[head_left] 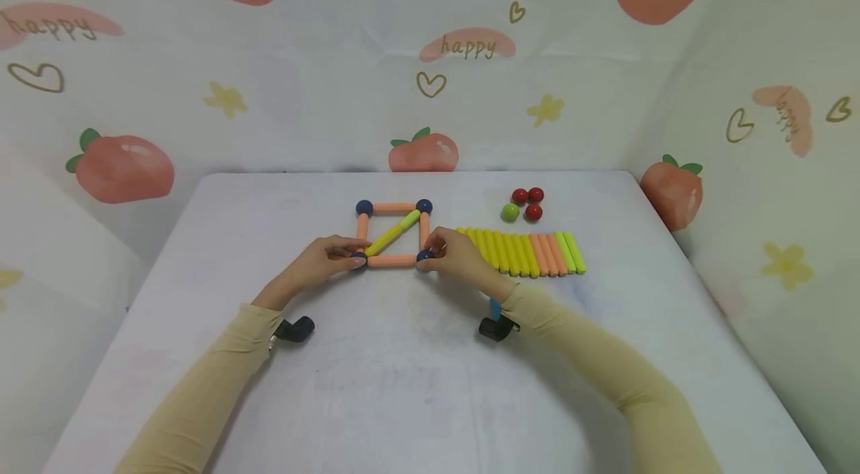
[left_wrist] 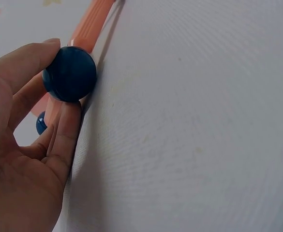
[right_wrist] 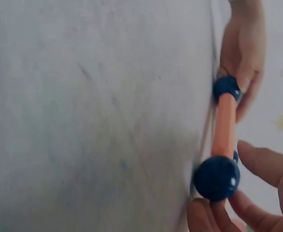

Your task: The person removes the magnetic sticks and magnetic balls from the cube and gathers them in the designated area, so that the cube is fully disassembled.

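A square frame of orange sticks [head_left: 393, 261] with blue balls at its corners lies on the table. A yellow stick [head_left: 384, 240] and a light green stick [head_left: 410, 219] run end to end across it, from the near left corner to the far right. My left hand [head_left: 322, 263] holds the near left blue ball [left_wrist: 71, 75] with thumb and fingers around it. At the near right blue ball [right_wrist: 216, 179], my right hand [head_left: 463, 259] has its thumb and fingers about the ball. The far left ball [head_left: 364, 207] and far right ball [head_left: 424, 206] stand untouched.
Right of the frame lies a row of several yellow sticks [head_left: 504, 251], orange sticks [head_left: 548, 254] and green sticks [head_left: 574, 253]; my right hand partly covers its left end. Behind it sit three red balls [head_left: 534, 213] and a green ball [head_left: 510, 213]. Patterned cloth [head_left: 322, 86] surrounds the white table [head_left: 390, 384].
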Tool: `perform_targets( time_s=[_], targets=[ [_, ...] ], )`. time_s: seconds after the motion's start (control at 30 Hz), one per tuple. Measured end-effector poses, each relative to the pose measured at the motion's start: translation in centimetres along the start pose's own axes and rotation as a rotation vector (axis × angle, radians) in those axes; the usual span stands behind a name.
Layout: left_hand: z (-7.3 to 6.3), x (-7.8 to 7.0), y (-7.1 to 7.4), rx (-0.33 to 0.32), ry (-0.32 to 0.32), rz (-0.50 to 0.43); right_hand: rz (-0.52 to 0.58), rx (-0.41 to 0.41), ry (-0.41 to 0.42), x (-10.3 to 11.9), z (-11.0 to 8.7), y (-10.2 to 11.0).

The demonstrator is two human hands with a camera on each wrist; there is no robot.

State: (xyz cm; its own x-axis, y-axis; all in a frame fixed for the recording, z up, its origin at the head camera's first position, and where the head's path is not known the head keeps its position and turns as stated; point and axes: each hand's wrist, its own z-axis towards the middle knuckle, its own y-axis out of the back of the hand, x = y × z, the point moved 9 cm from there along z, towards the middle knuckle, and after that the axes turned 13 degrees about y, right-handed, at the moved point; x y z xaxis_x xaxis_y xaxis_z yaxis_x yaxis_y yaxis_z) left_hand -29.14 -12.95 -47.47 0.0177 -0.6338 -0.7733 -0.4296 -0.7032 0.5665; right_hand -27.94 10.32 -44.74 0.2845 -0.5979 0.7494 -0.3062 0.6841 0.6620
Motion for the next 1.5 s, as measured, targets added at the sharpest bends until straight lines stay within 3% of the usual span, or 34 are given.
perform_targets(
  time_s=[0.3, 0.57, 0.87, 1.1, 1.3, 1.4, 1.5],
  targets=[
    [-0.2, -0.1, 0.0, -0.007, 0.001, 0.000, -0.113, -0.004, 0.012, 0.6, 0.9, -0.7],
    [-0.1, 0.2, 0.3, -0.018, 0.004, 0.000, -0.180, -0.017, 0.074, 1.6, 1.1, -0.5],
    [-0.1, 0.1, 0.0, -0.004, 0.012, -0.016, -0.197, -0.023, 0.066, 1.2, 1.3, -0.3],
    [-0.2, 0.0, 0.1, -0.012, 0.016, -0.004, -0.246, -0.061, 0.145, 2.0, 1.3, -0.1],
    [-0.1, 0.2, 0.2, -0.021, 0.022, 0.002, -0.239, -0.081, 0.159, 2.2, 1.3, 0.6],
    [0.0, 0.3, 0.3, -0.024, 0.028, -0.003, -0.218, -0.011, 0.191, 2.7, 0.8, 0.9],
    [0.1, 0.2, 0.1, -0.012, 0.017, 0.012, -0.178, 0.191, 0.217, 3.3, -1.3, 0.7]
  ],
)
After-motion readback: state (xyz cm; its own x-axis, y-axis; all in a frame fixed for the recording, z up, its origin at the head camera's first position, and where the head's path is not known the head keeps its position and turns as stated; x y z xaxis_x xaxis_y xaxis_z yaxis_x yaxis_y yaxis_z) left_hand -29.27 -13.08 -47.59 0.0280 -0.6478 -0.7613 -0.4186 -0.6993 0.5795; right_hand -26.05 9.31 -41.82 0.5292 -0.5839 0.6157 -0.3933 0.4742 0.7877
